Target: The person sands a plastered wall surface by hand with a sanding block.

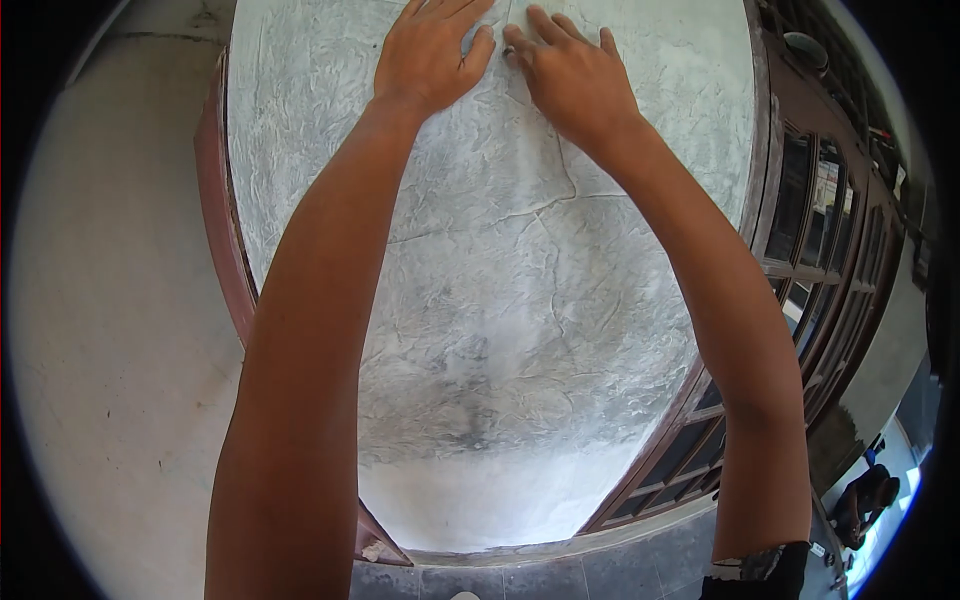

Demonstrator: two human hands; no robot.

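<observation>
Both my arms reach up in front of a rough, mottled grey-white wall, marked by raised ridges and crack-like lines. My left hand lies against the wall near the top edge of the view, thumb held apart; its fingertips run up to the edge of the picture. A short gap to the right, my right hand is also at the wall, fingers spread. By its thumb side is a small dark spot that I cannot make out. I see no tool in either hand.
A brown wooden frame edge borders the wall on the left, beside a plain beige wall. To the right are brown window frames with glass panes. Grey floor tiles run below. A person is low at the far right.
</observation>
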